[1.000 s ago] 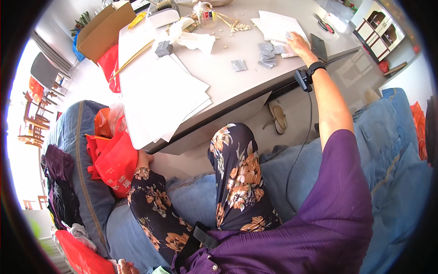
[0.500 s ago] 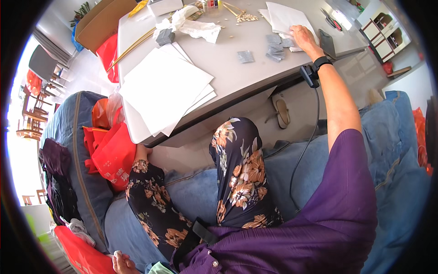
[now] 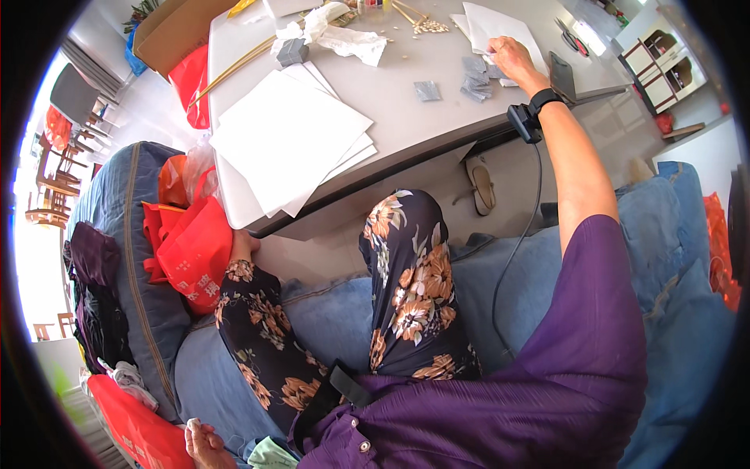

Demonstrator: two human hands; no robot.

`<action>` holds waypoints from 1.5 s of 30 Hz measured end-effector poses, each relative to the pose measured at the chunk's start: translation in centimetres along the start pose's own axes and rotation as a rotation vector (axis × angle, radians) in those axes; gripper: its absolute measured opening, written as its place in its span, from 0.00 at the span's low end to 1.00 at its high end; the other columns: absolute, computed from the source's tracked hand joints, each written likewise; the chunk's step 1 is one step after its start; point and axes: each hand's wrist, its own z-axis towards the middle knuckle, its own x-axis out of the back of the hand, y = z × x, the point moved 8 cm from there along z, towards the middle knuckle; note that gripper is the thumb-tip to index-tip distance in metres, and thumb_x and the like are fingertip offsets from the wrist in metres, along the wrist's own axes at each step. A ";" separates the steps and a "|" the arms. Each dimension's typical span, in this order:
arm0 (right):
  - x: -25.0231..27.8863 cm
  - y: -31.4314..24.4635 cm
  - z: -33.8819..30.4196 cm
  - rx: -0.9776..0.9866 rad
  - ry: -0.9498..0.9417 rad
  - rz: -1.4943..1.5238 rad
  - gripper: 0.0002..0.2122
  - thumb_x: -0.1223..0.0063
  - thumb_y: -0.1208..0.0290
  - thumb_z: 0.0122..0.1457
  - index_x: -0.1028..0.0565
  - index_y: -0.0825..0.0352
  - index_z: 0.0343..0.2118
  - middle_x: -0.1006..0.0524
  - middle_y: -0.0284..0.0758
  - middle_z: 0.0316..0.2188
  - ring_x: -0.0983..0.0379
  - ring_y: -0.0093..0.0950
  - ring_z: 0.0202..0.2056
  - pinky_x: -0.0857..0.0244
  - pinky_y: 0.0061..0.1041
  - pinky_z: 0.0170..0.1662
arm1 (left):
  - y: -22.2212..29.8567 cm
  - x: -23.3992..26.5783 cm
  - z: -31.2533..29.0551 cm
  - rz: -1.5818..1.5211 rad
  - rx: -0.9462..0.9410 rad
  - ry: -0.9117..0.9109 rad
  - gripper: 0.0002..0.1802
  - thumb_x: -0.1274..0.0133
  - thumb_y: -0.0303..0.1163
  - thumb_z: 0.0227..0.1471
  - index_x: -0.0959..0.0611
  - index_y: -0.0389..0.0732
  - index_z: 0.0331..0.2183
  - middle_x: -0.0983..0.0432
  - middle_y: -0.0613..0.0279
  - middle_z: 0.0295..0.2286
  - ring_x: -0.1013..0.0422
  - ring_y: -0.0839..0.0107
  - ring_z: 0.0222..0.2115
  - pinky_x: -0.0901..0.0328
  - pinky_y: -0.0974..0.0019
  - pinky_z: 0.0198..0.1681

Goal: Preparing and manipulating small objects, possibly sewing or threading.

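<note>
My right hand (image 3: 516,62) is at the far right of the table, fingers bent together over the edge of some white sheets (image 3: 506,25) and beside a pile of small grey squares (image 3: 476,80). Whatever its fingertips hold is hidden. A single grey square (image 3: 426,91) lies apart, left of the pile. Low at the left, my left hand (image 3: 205,449) is closed, with a small whitish bit at its fingertips that is too small to name. Large white sheets (image 3: 289,137) lie fanned at the table's near left, a grey block (image 3: 292,52) behind them.
Crumpled white tissue (image 3: 355,44), thin sticks and small pale pieces (image 3: 430,26) lie toward the back of the table (image 3: 406,129). Near my right hand are a dark flat object (image 3: 561,76) and scissors (image 3: 574,39). Red bags (image 3: 195,254) stand at the left. A cable (image 3: 527,227) hangs from my right wrist.
My right hand has shifted slightly left toward the grey squares, its fingers more bent. My left hand has risen a little further into view. The whole view has shifted slightly.
</note>
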 end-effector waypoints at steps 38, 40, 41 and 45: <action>1.7 -1.9 -0.6 -0.027 0.148 -0.079 0.13 0.45 0.72 0.50 0.25 0.65 0.40 0.24 0.40 0.38 0.28 0.40 0.43 0.34 0.36 0.46 | 2.6 0.2 0.5 0.231 -0.238 -0.070 0.09 0.59 0.17 0.47 0.23 0.35 0.24 0.35 0.67 0.21 0.44 0.81 0.16 0.51 0.79 0.16; 0.5 -0.5 -0.5 -0.030 0.123 -0.040 0.14 0.45 0.72 0.49 0.25 0.65 0.41 0.24 0.42 0.40 0.29 0.41 0.44 0.35 0.37 0.47 | 1.6 0.6 0.7 0.106 -0.103 -0.044 0.10 0.59 0.16 0.47 0.23 0.35 0.25 0.35 0.66 0.21 0.43 0.81 0.17 0.51 0.79 0.16; -0.2 0.1 -0.4 -0.034 0.097 -0.001 0.16 0.44 0.72 0.49 0.26 0.65 0.42 0.25 0.44 0.41 0.29 0.42 0.44 0.36 0.37 0.48 | 2.1 0.3 0.6 0.175 -0.167 -0.061 0.10 0.59 0.16 0.47 0.23 0.35 0.25 0.35 0.66 0.21 0.43 0.81 0.17 0.51 0.79 0.16; -2.0 0.4 0.4 -0.127 -0.143 0.036 0.17 0.44 0.70 0.49 0.26 0.66 0.44 0.26 0.47 0.43 0.30 0.43 0.46 0.37 0.37 0.50 | 3.8 -0.4 0.0 0.481 -0.436 -0.103 0.08 0.56 0.18 0.49 0.23 0.34 0.23 0.34 0.66 0.21 0.43 0.81 0.17 0.50 0.79 0.16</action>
